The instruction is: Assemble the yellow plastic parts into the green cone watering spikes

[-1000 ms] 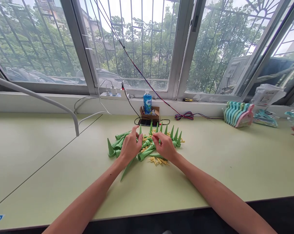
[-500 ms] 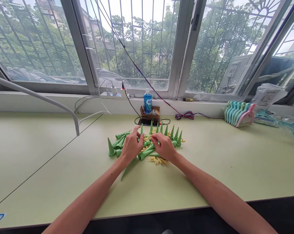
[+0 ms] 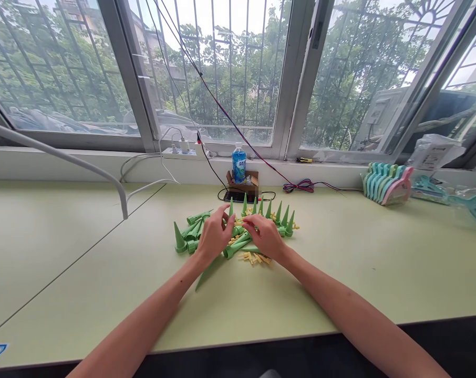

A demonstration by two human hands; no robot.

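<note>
The green cone point(image 3: 231, 206) stands upright over the middle of the bench point(image 3: 143, 294), and we hold it between the thumb and the pointing finger of our left hand point(image 3: 214, 228). Our right hand point(image 3: 266, 237) is just beside, with its fingertips brought together close to a small yellow piece, but we cannot tell if they pinch it. Under and around our hands lie green tubes point(image 3: 235, 249) with wide open ends, and more yellow pieces point(image 3: 256, 258) are spread among them and in front. Behind our right hand, several green spikes point(image 3: 278, 212) stand upright in a curved row; one more spike point(image 3: 179, 240) stands at the left end of the pile. Farther back, a blue bottle point(image 3: 239, 167) is at a small cardboard box point(image 3: 254, 181), near a dark flat device point(image 3: 230, 197). To the right we see a coiled cable point(image 3: 304, 186) and a row of coloured hangers point(image 3: 385, 184).
</note>
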